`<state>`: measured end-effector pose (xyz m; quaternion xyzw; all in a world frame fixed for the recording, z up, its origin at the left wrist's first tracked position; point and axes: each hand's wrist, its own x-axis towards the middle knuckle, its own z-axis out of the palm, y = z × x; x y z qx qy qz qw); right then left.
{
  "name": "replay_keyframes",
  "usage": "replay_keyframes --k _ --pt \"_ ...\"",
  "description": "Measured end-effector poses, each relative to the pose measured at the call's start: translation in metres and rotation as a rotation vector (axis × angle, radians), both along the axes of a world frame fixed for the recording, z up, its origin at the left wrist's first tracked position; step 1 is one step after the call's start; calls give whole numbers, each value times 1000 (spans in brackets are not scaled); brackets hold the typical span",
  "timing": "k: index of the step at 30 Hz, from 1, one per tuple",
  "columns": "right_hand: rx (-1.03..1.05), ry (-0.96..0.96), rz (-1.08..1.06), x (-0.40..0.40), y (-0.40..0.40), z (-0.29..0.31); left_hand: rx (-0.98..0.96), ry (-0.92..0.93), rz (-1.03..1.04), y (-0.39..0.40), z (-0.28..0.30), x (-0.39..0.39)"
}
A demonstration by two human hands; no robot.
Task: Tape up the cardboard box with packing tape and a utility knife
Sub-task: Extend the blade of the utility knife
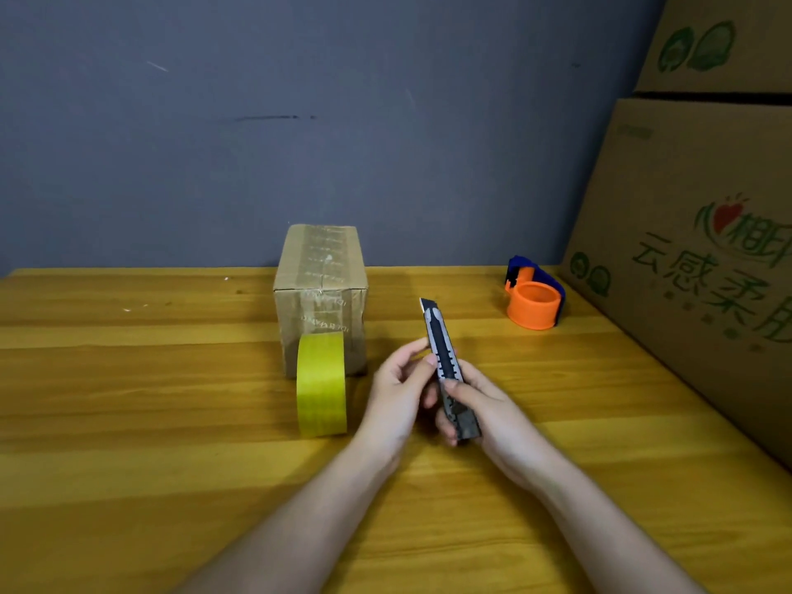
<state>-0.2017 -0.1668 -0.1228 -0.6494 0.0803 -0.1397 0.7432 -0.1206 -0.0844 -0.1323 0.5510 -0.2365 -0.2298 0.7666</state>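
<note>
1. Nearest the camera are the person's two bare arms, reaching out over the wooden table.
2. The right hand is wrapped around the back end of the utility knife. Its fingers are closed tight on the handle.
3. The left hand pinches the middle of the knife, with the thumb and fingertips pressed on its side.
4. The knife is held up in the air, just to the right of the cardboard box. A short bit of blade sticks out at the far tip and points away from the person.
5. The knife looks hard, stiff and light. The blade is sharp, so the safe place to hold is the dark handle, far back from the tip.
6. The cardboard box stands on the table near the wall. It looks light and a bit soft at the edges, and some clear tape already runs over its top and front. Flat palms on its sides would likely hold it best.
7. The yellow tape roll stands on its edge, touching the front of the box. It could roll away, and its loose end will be sticky. Holding it through the hole seems easiest.
8. An orange and blue tape holder sits well to the right of the box.
</note>
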Motion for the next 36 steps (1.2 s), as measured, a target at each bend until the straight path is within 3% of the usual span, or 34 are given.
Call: replay_keyframes --k 5,15,19,26,36 --pt "-46 -11 35 0 -3 0 -83 110 -9 1 1 0" --pt "-227 16 -207 1 -6 -2 -56 25 -34 1 3 -5" --pt "-322 34 -195 0 -5 0 -56 51 -29 2 5 -3" --pt "-228 44 -51 3 -1 -4 -8 9 1 3 1 -1" --pt "-282 8 -189 1 -1 1 -36 47 -45 2 2 -2"
